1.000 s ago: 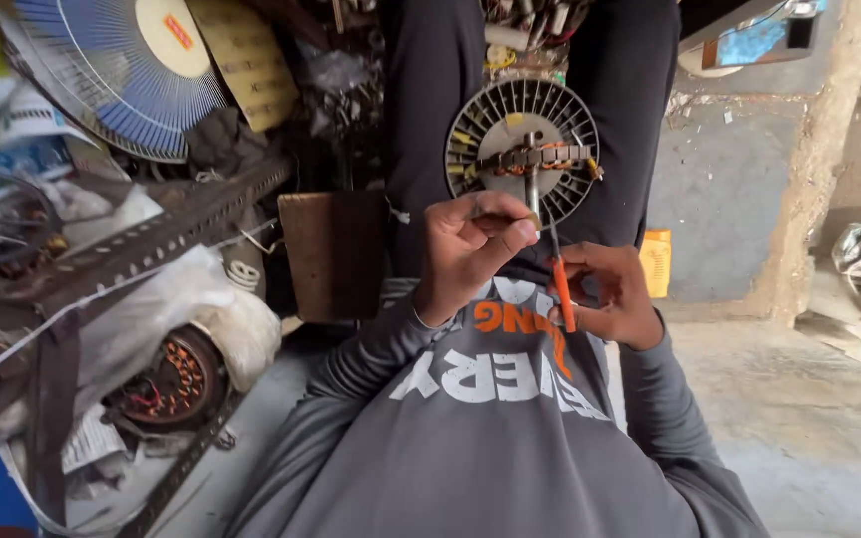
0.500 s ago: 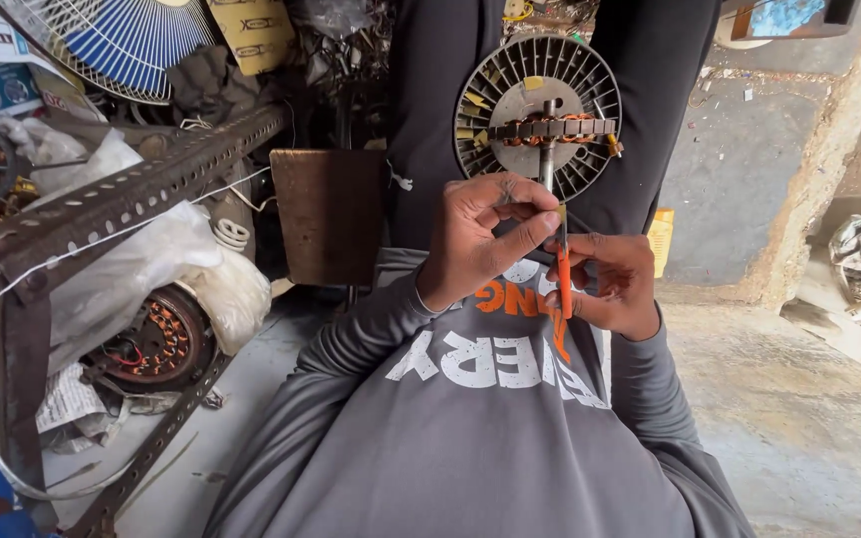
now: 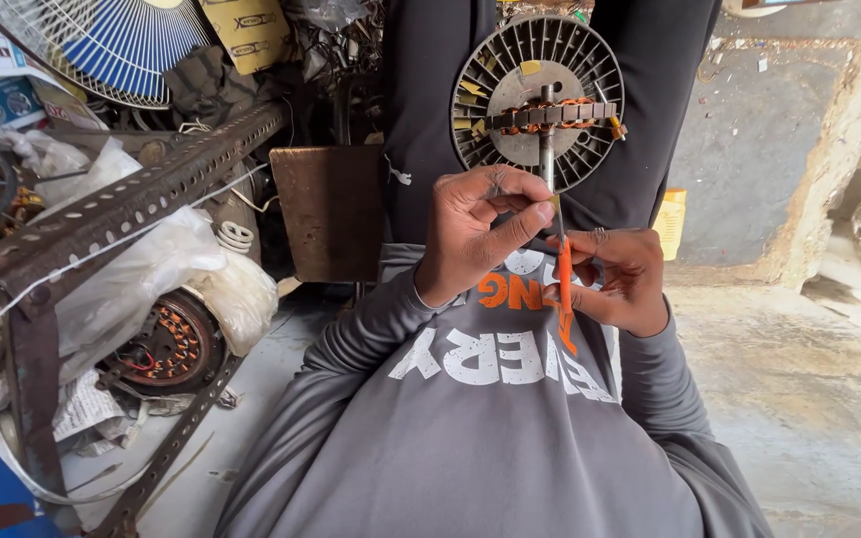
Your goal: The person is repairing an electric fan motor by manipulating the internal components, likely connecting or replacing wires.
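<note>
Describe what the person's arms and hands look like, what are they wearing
Both arms are covered to the wrist by long grey sleeves of a grey sweatshirt with large white and orange lettering across the chest. The left hand and the right hand are bare, with no gloves. A ring seems to sit on a right-hand finger; no watch shows.

Clutter and perforated metal rail (image 3: 142,204) crowd the left, bare concrete floor (image 3: 829,399) open on the right

Round slotted metal fan motor (image 3: 537,100): grey fins, copper-orange windings.
Thin-bladed tool (image 3: 564,289): orange handle.
Long-sleeved sweatshirt (image 3: 490,438): grey, white and orange lettering.
Far-left fan guard (image 3: 117,45): blue blades, white wire.
</note>
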